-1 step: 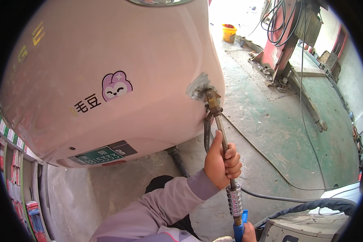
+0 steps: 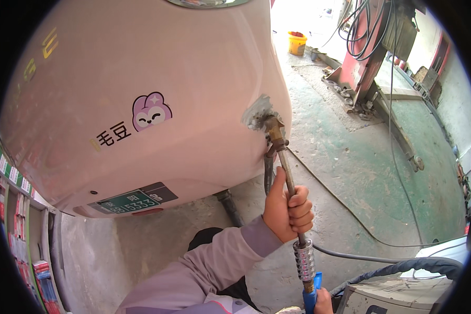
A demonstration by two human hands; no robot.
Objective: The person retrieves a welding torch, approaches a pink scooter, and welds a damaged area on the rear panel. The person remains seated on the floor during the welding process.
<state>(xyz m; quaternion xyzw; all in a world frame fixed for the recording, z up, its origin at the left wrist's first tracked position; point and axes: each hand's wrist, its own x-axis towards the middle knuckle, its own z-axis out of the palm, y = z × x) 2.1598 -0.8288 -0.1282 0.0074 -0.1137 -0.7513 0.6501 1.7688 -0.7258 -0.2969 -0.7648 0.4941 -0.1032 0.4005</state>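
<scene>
A slide hammer dent puller (image 2: 304,260) runs up from the lower right, with a brass-coloured head, a thin metal rod, a ribbed chrome weight and a blue handle. Its head meets a scraped grey patch (image 2: 257,111) on the pink car's rear corner (image 2: 209,104); the exact contact is hidden. My left hand (image 2: 290,206) is closed around the rod below the head, its thumb pointing up along it. At the lower edge my right hand (image 2: 324,302) closes on the blue handle, partly cut off by the picture's edge. A dark cable hangs from the head beside the rod.
A grey machine (image 2: 392,293) with a thick sleeved hose stands at the lower right. Thin cables cross the floor. Behind are a red lift post (image 2: 358,73) with its arm and a yellow bucket (image 2: 297,43). Shelves of packages (image 2: 23,225) line the left.
My left hand and sleeve have shifted very slightly up and left. The dent puller's head stays at the scraped patch; little else differs.
</scene>
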